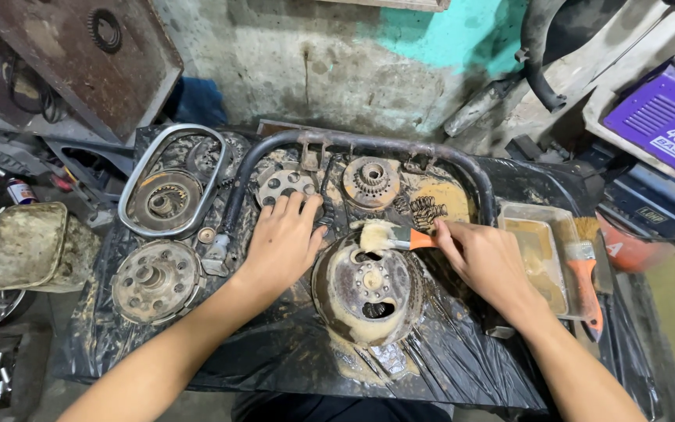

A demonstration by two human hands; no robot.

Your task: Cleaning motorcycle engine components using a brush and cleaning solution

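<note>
A rusty round metal drum part [365, 293] lies in front of me on black plastic sheeting [275, 352], wet with yellowish liquid. My right hand [482, 262] holds a small paintbrush with an orange handle [396, 237]; its bristles rest on the drum's upper edge. Fingers spread, my left hand [283, 242] lies flat on the sheeting just left of the drum, touching its rim.
Rusty discs and gears [156, 280] lie about. A chrome oval ring [167, 181] is at the left, and a bent black tube [361, 144] arches behind. A tray of yellowish liquid [541, 254] with a second brush [586, 273] sits right. A purple machine [666, 117] stands far right.
</note>
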